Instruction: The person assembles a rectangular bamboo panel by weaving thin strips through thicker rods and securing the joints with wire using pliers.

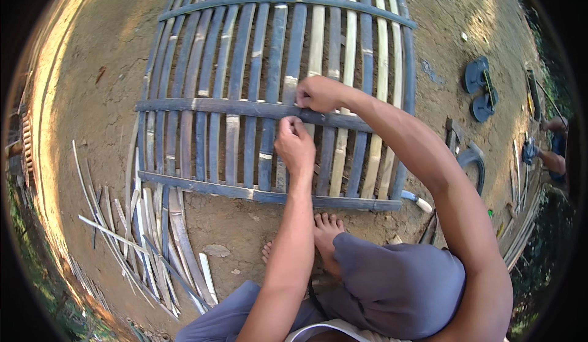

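A panel of long bamboo slats lies on the ground before me, its slats a mix of weathered grey-blue and pale strips. Several crosspieces run over them. At the middle crosspiece, my left hand is curled, thumb and fingers pinched together against its near edge. Just beyond, my right hand reaches over from the right, closed, with its fingertips down at the far edge of the same crosspiece. The fingers hide whatever either hand pinches. The near crosspiece lies close to my bare foot.
Loose split bamboo strips are heaped at the left. On the right are dark sandals, a curved dark tool and a pale-handled knife by the panel's corner. Another person is at the far right edge.
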`<state>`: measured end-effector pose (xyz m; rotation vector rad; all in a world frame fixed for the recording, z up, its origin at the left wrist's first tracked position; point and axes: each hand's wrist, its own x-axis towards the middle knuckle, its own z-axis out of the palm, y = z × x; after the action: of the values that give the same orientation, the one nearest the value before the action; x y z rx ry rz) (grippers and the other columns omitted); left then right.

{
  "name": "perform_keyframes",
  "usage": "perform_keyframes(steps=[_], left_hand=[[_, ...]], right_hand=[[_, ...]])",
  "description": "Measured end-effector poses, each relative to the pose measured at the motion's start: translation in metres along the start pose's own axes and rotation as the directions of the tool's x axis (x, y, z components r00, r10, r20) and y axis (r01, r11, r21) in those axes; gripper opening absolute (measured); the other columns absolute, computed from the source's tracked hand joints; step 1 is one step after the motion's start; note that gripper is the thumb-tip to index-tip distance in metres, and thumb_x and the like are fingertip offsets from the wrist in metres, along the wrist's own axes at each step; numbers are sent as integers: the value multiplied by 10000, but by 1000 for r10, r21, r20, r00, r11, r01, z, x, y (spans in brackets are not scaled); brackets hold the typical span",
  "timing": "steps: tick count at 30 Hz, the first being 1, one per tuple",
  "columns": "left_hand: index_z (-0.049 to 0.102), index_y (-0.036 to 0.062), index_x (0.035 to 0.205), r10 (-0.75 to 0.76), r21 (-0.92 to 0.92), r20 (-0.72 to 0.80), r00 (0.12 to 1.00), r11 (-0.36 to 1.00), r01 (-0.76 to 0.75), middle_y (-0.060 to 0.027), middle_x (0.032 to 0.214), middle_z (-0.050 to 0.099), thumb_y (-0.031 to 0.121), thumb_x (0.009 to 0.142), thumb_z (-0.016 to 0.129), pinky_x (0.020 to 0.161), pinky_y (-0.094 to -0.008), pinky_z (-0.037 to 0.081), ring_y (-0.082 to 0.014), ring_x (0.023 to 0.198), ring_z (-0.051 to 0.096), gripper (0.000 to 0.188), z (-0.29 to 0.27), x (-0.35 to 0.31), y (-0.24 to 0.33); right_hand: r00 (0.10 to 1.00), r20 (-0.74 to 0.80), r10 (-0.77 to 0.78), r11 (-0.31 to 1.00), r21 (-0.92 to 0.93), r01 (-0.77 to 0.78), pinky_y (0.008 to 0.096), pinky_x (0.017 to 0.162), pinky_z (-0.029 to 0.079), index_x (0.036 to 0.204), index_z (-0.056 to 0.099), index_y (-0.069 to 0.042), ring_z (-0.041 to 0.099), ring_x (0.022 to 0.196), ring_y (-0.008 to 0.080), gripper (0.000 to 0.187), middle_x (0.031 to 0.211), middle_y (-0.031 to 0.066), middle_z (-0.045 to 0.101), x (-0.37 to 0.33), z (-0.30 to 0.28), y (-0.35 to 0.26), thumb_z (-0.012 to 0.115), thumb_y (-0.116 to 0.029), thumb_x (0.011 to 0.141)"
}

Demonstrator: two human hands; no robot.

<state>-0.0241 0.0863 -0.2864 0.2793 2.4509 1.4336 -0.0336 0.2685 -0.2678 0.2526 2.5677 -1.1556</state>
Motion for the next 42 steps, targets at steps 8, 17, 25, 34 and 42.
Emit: perform_keyframes(steps=[8,17,25,34,42], left_hand=[[703,21,933,8,-13,-53,999,1000,-8,-132,709,690,185,905,694,642,-394,508,-279,645,671,167,6,2,-3],[687,11,910,-31,73,-43,999,997,34,-131,722,713,179,901,691,651,-419,517,-308,664,695,168,7,10,-3],[659,8,870,-127,82,12,992,989,125,-149,751,723,226,915,686,694,-432,525,-330,707,708,224,4,2,1],[628,17,846,108,252,273,956,951,-179,-207,817,705,170,888,708,714,-519,510,-434,803,679,178,-25,34,-8],[657,35,822,371,146,851,371,512,-846,-197,822,694,87,797,720,713,-513,511,-412,856,669,85,-35,131,35]], right_hand=[[947,281,-158,933,-270,236,435,727,519,883,722,-58,681,810,336,104,835,142,718,27,-18,-12,680,-142,838],[934,324,-149,827,-478,297,434,646,520,842,734,-67,677,717,311,64,732,120,699,20,-15,-46,677,-88,822],[956,260,-139,868,-433,244,462,635,501,785,709,-53,654,713,361,37,726,140,684,7,-13,-32,676,-69,782],[999,36,-39,896,-442,51,485,693,562,797,705,-24,696,751,396,114,760,210,696,-11,8,-28,635,-113,782],[882,-318,347,908,-122,-401,499,744,591,789,727,11,711,768,435,193,791,261,704,-31,56,-52,631,-154,756]])
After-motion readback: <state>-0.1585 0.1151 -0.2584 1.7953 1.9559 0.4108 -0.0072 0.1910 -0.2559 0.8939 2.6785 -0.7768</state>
